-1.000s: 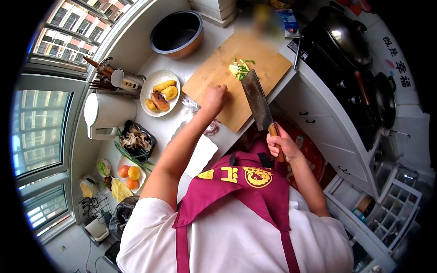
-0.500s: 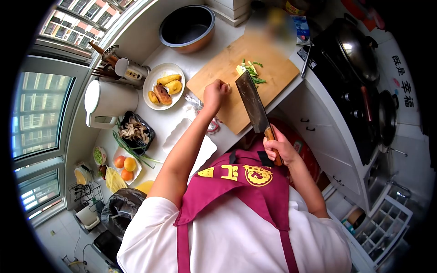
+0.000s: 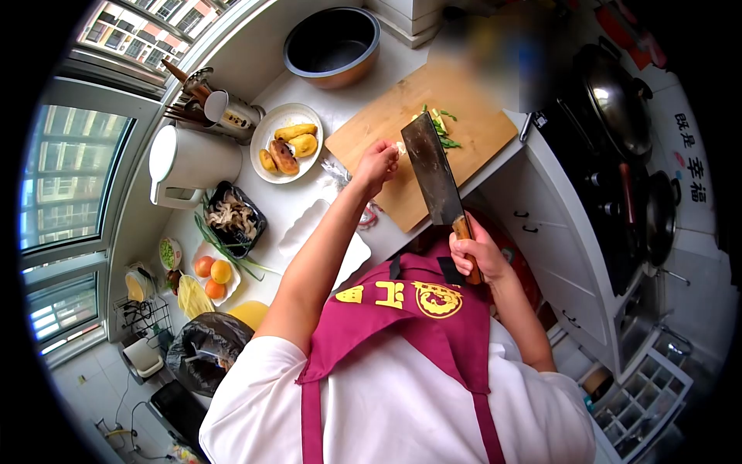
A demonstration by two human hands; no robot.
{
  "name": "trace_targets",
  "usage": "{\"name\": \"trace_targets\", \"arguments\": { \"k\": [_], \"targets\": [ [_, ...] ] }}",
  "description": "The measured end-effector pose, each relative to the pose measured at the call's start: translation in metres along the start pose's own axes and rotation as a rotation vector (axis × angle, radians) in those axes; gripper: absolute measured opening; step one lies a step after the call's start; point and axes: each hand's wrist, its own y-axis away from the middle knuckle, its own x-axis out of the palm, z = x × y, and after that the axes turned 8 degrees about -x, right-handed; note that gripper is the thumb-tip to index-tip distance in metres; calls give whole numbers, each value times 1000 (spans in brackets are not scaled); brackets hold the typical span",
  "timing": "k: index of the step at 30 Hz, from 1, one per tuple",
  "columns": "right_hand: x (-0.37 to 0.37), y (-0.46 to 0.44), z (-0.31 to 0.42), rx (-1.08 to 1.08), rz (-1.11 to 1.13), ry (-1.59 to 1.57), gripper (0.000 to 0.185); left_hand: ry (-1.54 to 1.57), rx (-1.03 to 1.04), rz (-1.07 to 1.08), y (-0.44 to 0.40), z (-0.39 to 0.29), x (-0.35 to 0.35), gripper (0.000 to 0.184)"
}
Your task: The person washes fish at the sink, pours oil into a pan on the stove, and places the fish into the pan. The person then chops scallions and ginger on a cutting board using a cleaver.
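My right hand [image 3: 481, 251] is wrapped round the wooden handle of a cleaver [image 3: 431, 170]. Its broad dark blade slants up over the cutting board [image 3: 363, 131]. Just left of the blade, my left hand [image 3: 377, 164] pinches a small whitish piece [image 3: 401, 148] at its fingertips, too small to name surely. Chopped green and pale pieces [image 3: 444, 131] lie on the board beyond the blade, partly hidden by it.
Left of the board stands a plate [image 3: 267, 175] with several yellow and brown pieces. A black pot [image 3: 332, 46] is behind it. Nearer are a tray of mushrooms [image 3: 232, 219], a white dish [image 3: 313, 232] and a white pitcher [image 3: 193, 164]. The stove [image 3: 587, 155] is to the right.
My left hand has turned a little, and the whitish piece now shows at its fingertips. The cleaver stays in my right hand. The whole view has shifted slightly.
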Motion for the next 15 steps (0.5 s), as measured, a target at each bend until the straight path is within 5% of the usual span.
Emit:
{"name": "trace_targets", "arguments": {
  "k": [15],
  "targets": [
    [0, -5, 20, 51, 63, 166, 71, 155, -140, 225, -2, -7, -10, 15]
  ]
}}
